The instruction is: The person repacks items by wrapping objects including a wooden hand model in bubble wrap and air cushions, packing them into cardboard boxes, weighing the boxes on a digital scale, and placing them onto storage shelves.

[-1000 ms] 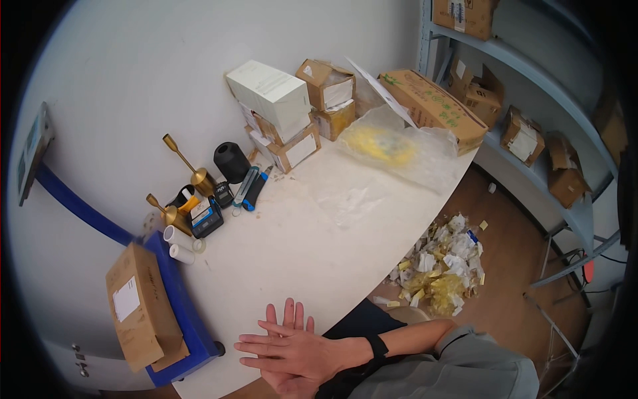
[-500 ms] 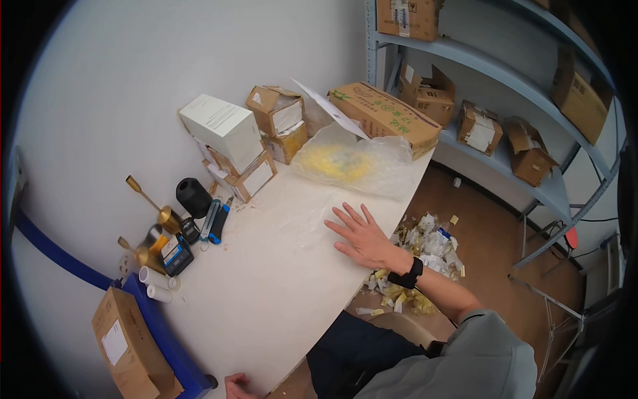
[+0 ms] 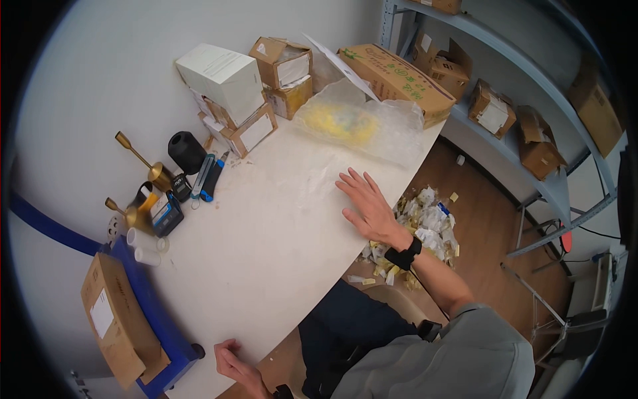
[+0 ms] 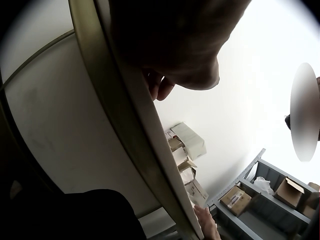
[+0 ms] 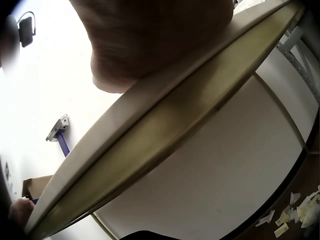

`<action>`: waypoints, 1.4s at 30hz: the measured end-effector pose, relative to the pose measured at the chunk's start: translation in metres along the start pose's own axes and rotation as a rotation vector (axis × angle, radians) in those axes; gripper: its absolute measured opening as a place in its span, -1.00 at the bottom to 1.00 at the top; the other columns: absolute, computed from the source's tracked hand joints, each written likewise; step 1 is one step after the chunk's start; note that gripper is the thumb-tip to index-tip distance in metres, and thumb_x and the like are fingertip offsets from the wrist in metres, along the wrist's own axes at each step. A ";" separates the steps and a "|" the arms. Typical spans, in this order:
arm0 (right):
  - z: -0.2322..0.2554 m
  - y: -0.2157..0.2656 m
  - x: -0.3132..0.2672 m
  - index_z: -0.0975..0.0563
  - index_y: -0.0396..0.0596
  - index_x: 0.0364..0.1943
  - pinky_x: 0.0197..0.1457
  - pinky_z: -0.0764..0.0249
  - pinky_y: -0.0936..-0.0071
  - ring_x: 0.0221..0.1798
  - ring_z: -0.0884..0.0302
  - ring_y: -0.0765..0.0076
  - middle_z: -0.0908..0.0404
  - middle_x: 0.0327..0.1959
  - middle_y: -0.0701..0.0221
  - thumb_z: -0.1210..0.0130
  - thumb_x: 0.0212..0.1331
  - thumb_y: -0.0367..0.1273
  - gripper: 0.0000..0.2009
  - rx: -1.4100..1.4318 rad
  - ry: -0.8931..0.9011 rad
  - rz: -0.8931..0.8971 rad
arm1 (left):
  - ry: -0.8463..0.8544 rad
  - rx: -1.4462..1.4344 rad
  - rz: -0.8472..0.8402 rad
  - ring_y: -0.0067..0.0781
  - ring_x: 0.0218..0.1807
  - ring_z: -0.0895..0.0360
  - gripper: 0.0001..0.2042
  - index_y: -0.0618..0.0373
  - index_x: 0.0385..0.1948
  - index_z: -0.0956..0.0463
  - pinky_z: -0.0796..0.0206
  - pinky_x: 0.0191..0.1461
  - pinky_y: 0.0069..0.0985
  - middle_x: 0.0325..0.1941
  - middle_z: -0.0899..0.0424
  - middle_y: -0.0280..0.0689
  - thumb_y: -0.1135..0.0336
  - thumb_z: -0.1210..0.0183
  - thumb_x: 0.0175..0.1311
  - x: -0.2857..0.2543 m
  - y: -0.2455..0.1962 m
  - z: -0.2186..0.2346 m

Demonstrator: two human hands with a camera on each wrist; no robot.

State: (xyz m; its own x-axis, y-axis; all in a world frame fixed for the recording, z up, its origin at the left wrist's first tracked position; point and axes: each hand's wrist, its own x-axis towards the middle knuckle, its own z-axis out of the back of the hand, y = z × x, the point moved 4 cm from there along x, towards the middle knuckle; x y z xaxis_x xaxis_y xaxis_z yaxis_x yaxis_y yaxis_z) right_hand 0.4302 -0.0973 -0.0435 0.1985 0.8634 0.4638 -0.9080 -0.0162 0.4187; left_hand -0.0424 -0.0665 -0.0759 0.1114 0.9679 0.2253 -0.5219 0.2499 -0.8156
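My right hand (image 3: 370, 210) rests palm down near the right edge of the white table (image 3: 252, 259), fingers extended and nothing in its grasp. By the front edge, at the bottom of the head view, my left hand (image 3: 239, 368) lies with loosely bent fingers, holding nothing. The left wrist view has the left hand (image 4: 175, 45) dark against the light, its fingertips over the table rim. Beyond the right hand's fingertips lies a clear plastic bag (image 3: 359, 123) with yellow contents. In the right wrist view, the right hand (image 5: 160, 40) covers part of the table edge.
Small boxes and a white box (image 3: 222, 76) are stacked at the back. Gold candlesticks (image 3: 159, 174), a black tape measure-like device (image 3: 166, 214) and a utility knife (image 3: 212, 178) stand left. A carton (image 3: 119, 319) sits on a blue scale (image 3: 149, 292). Scraps (image 3: 425, 223) litter the floor.
The hands were stacked one over the other at the front edge; they have since parted. The right hand moved to the table's right side, the left stayed near the front edge.
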 end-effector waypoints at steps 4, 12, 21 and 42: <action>0.006 0.002 0.000 -0.39 -0.16 0.38 0.69 0.14 -0.05 0.64 -0.05 -0.04 -0.31 0.50 0.10 -0.05 0.39 -0.20 -0.46 0.030 -0.020 0.029 | -0.196 -0.042 -0.120 -0.47 -0.42 -0.35 -0.56 0.33 -0.43 -0.50 -0.18 -0.31 -0.49 -0.53 -0.42 -0.30 0.21 0.22 0.61 0.003 -0.018 -0.008; 0.052 0.010 -0.078 -0.41 -0.20 0.32 0.58 -0.10 0.02 0.54 -0.24 -0.08 -0.40 0.44 0.09 -0.06 0.35 -0.31 -0.52 0.102 -0.167 -0.066 | -0.202 -0.016 -0.079 -0.29 -0.44 -0.43 -0.61 0.33 -0.42 -0.53 -0.23 -0.32 -0.39 -0.53 -0.50 -0.17 0.28 0.19 0.55 0.003 -0.026 -0.002; 0.036 -0.014 -0.328 -0.31 -0.22 0.43 0.54 -0.20 0.15 0.51 -0.29 -0.04 -0.36 0.44 -0.05 0.03 0.50 -0.06 -0.39 0.266 0.220 -1.044 | -0.155 -0.051 -0.118 -0.19 -0.42 -0.47 -0.69 0.31 -0.42 -0.55 -0.28 -0.32 -0.36 -0.50 -0.55 -0.16 0.38 0.12 0.48 0.005 -0.031 -0.005; -0.002 -0.030 -0.411 -0.50 -0.23 0.23 0.10 -0.60 0.22 0.03 -0.73 0.03 -0.74 -0.06 -0.01 -0.13 0.38 -0.16 -0.51 0.263 0.706 -0.994 | -0.179 -0.044 -0.170 -0.15 -0.43 -0.49 -0.77 0.34 -0.40 -0.58 -0.28 -0.35 -0.32 -0.50 -0.56 -0.13 0.49 0.06 0.41 0.005 -0.032 -0.008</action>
State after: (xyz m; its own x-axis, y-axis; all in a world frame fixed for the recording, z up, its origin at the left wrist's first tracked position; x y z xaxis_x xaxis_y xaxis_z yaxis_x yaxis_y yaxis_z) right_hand 0.3750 -0.4503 -0.2481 0.4414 0.6398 -0.6292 -0.3608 0.7685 0.5284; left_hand -0.0186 -0.0691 -0.0529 0.0407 0.8927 0.4487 -0.4710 0.4132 -0.7794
